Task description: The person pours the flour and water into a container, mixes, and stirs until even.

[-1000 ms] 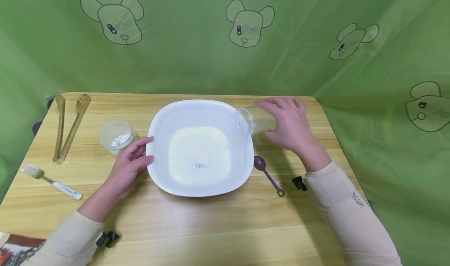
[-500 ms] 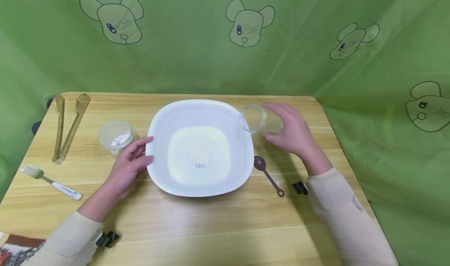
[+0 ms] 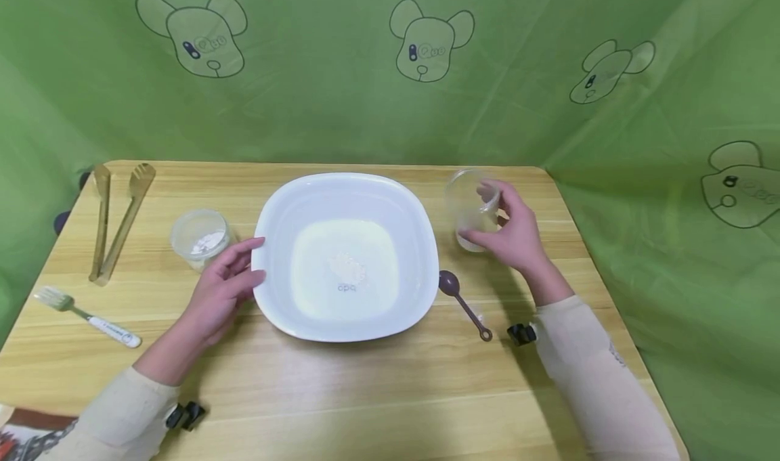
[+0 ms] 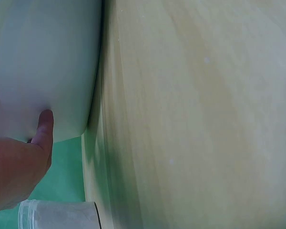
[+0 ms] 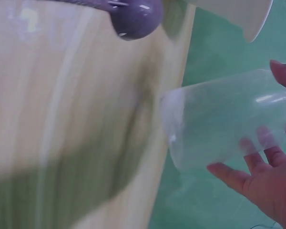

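Note:
In the head view a white basin stands mid-table, with a small patch of pale bits on its floor. My left hand holds its left rim; the left wrist view shows one finger pressed to the outer wall. A clear plastic jar is in my right hand, thumb on one side and fingers on the other. It is nearly upright, right of the basin, mouth upward, and looks see-through with no contents visible. Whether its base touches the table I cannot tell.
A brown measuring spoon lies right of the basin. A second clear jar with white pieces stands close to my left hand. Metal tongs and a white-handled fork lie at the left. Green cloth borders the table.
My right hand has moved the clear jar from over the basin's right rim rightward, turning it from lying sideways to nearly upright. My left hand and the basin have stayed put.

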Motion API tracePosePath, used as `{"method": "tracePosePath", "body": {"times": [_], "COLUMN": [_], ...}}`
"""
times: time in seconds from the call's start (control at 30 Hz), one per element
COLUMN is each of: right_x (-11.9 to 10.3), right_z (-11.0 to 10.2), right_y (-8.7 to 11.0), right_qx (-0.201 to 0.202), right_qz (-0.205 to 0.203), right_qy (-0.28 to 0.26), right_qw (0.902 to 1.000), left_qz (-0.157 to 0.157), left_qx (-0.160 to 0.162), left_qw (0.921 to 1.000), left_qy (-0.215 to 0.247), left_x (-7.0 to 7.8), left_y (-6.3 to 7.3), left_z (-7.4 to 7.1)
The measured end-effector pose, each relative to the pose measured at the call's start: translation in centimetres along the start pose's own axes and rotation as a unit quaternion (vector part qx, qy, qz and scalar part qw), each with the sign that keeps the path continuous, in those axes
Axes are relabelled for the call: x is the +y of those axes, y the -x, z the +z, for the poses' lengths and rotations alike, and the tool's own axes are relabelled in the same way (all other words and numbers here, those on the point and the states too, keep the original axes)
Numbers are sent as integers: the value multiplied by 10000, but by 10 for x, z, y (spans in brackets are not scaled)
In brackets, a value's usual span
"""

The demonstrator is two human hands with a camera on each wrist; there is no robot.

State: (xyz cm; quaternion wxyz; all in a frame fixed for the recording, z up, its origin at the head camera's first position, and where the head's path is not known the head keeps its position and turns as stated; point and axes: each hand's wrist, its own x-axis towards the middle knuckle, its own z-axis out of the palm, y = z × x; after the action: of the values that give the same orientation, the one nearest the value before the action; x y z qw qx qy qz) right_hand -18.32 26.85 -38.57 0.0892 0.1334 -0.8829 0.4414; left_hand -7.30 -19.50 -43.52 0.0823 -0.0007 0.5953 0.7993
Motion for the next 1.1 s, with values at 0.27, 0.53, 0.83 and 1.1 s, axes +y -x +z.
{"method": "tracePosePath", "body": {"times": [0.27,0.53,0.83,1.1], "right_x": [-16,2,12,20], "right_z": [-7,-10,-12,-11], "right_y": [6,7,7,7], "right_qx": [65,271,310,250], "right_qz": [680,948,1174,1390], "right_qy": [-580,-948,-1346,-1525], "right_qw": [9960,9906,9834,9781], "left_qz": [-13,-19,1,19], "left_qx": [-17,-11,-26,-17], "left_qw": [10000,10000,10000,10000], "left_qy": [-12,1,7,27], "left_x": [0,0,-1,-1], "left_y": [0,1,0,-1], "left_z": [-1,-1,-1,-1]}}
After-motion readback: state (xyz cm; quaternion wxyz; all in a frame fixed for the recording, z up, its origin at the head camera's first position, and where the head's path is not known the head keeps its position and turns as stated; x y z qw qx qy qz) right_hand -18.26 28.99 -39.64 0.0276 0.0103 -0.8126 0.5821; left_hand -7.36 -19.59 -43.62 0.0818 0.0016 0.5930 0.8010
